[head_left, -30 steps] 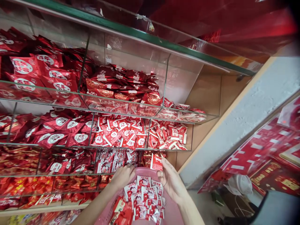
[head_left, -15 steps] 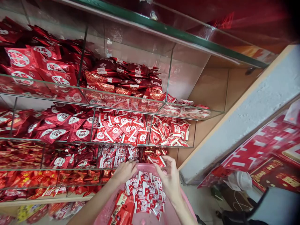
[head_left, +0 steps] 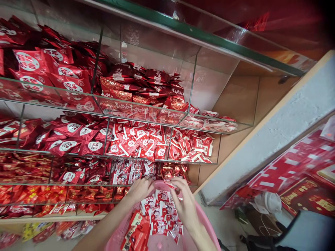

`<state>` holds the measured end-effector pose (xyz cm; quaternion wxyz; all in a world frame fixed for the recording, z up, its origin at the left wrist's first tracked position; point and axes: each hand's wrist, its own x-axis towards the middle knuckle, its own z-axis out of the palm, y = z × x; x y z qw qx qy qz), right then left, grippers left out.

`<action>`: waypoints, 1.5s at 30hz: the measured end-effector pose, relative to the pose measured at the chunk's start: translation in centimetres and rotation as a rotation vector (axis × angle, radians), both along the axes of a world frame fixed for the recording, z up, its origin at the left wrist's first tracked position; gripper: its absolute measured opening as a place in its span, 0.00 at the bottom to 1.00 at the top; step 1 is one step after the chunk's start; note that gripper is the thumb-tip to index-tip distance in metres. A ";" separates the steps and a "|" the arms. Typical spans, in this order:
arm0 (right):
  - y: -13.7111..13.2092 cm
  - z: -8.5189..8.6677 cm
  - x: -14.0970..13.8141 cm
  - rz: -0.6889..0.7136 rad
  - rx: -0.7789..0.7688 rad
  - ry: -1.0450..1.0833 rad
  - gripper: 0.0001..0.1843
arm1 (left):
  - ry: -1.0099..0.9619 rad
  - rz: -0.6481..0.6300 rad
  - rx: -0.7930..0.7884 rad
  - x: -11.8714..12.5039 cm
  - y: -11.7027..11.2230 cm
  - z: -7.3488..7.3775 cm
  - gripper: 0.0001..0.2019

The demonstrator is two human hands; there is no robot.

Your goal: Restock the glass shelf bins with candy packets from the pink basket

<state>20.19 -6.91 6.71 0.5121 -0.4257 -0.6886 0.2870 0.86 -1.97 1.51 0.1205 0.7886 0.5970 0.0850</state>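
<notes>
A pink plastic basket (head_left: 202,214) is below me at the front of the shelves. My left hand (head_left: 141,191) has its fingers curled at the basket's far left rim. My right hand (head_left: 183,198), over the basket's right side, pinches a small red-and-white candy packet (head_left: 170,184) near the far rim. Inside the basket lies a pile of red-and-white packets (head_left: 163,212) printed with figures. Left of that pile are larger red packets (head_left: 137,230). The fingertips of my left hand are partly hidden.
Glass-fronted shelves hold red packets in divided bins, among them small red-and-white packets (head_left: 133,139) and glossy dark red bags (head_left: 157,82). A thick glass edge (head_left: 193,31) crosses above. To the right are a pale wall (head_left: 264,136), red printed goods (head_left: 282,160) and a dark chair (head_left: 303,230).
My right hand has moved slightly left and turned inward with the packet, which now shows less of its face. The shelves sit slightly further right in view. My left hand stays at the rim.
</notes>
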 end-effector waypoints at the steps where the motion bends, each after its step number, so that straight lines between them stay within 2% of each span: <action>1: 0.1 -0.2 -0.2 -0.001 -0.097 0.072 0.13 | -0.001 -0.002 -0.012 0.0 0.0 0.1 0.21; 4: 0.3 -0.4 -0.9 0.016 -0.361 0.288 0.16 | -0.005 -0.014 -0.016 0.0 0.0 0.1 0.21; 7: 0.6 -0.4 -1.2 -0.004 -0.431 0.365 0.15 | 0.007 -0.025 0.002 0.0 0.0 0.0 0.21; 10: 0.9 -0.9 -1.1 0.031 -0.428 0.298 0.10 | 0.031 -0.035 0.021 0.0 0.1 -0.2 0.22; 13: 1.3 -2.2 -0.7 0.070 -0.371 0.146 0.04 | 0.035 -0.035 0.027 0.0 0.2 -0.3 0.22; 16: 1.5 -3.9 -0.1 0.073 -0.321 0.033 0.10 | 0.023 -0.025 0.009 0.0 0.1 -0.1 0.23; 21: 1.7 -5.6 0.5 0.143 -0.401 0.011 0.12 | 0.002 -0.015 -0.006 0.1 0.0 0.0 0.24; 24: 2.1 -5.8 0.6 0.192 -0.422 0.003 0.14 | -0.004 -0.022 -0.007 0.0 0.1 0.1 0.23; 27: 2.7 -5.6 0.3 0.239 -0.427 -0.109 0.15 | -0.018 -0.008 -0.038 0.0 0.3 0.3 0.22; 32: 3.5 -4.2 -1.0 0.335 -0.329 -0.363 0.18 | -0.045 -0.001 -0.053 -0.2 0.5 0.6 0.22; 37: 3.9 -3.9 -2.6 0.444 -0.275 -0.457 0.18 | -0.063 -0.016 -0.063 -0.5 0.8 0.4 0.25; 40: 4.1 -4.3 -3.1 0.459 -0.265 -0.492 0.16 | -0.074 0.011 -0.078 -0.5 0.9 0.3 0.26; 45: 4.3 -5.0 -3.4 0.399 -0.220 -0.637 0.12 | -0.075 0.018 -0.078 -0.5 0.9 0.3 0.27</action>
